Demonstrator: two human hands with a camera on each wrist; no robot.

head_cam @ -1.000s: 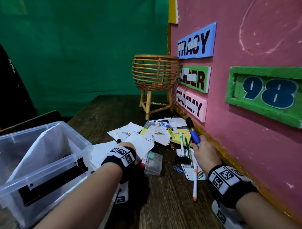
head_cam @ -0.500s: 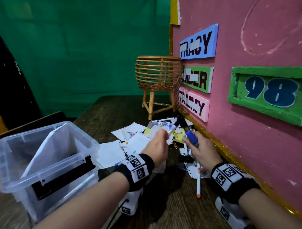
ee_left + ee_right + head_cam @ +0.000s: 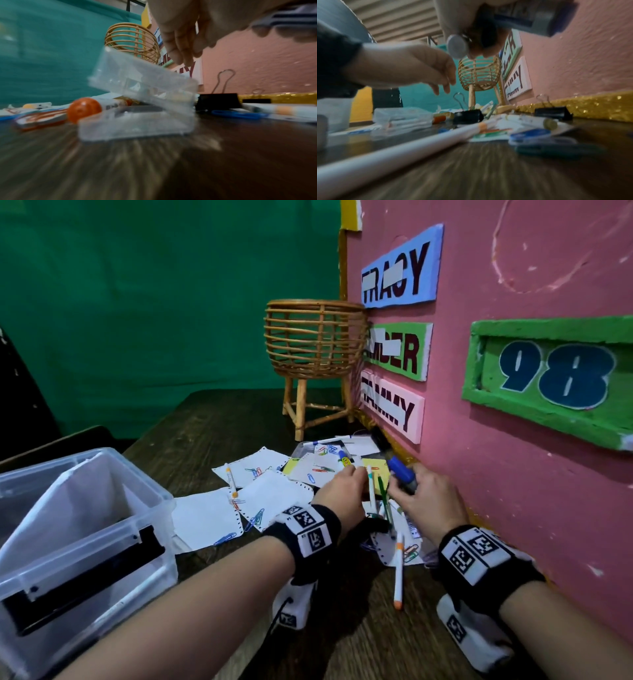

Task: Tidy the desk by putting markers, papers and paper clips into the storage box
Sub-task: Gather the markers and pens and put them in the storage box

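Your right hand (image 3: 432,501) grips a fat marker with a blue cap (image 3: 400,470) and a black-barrelled one (image 3: 381,438) behind it, both slanting up toward 11 o'clock, close to the pink wall (image 3: 513,440). From the right wrist view a round grey marker end (image 3: 457,46) pokes out under your curled fingers. Your left hand (image 3: 339,497) hangs over the clutter with fingers loosely extended, holding nothing, just beside a thin white pen (image 3: 371,491) and a green one (image 3: 383,496).

The papers (image 3: 274,498) are white, torn-edged sheets spread at 12 o'clock of your left wrist, strewn with coloured paper clips (image 3: 257,517). An orange-tipped white marker (image 3: 398,573) lies between your wrists. A small clear hinged case (image 3: 137,102) sits half open under your left hand, beside a black binder clip (image 3: 217,100).

The storage box (image 3: 102,529), clear plastic with a black latch, stands at 9 o'clock, with a sheet of paper inside.

Wall signs read "TRACY" (image 3: 399,268) and "98" (image 3: 555,374); two others are partly taped over.
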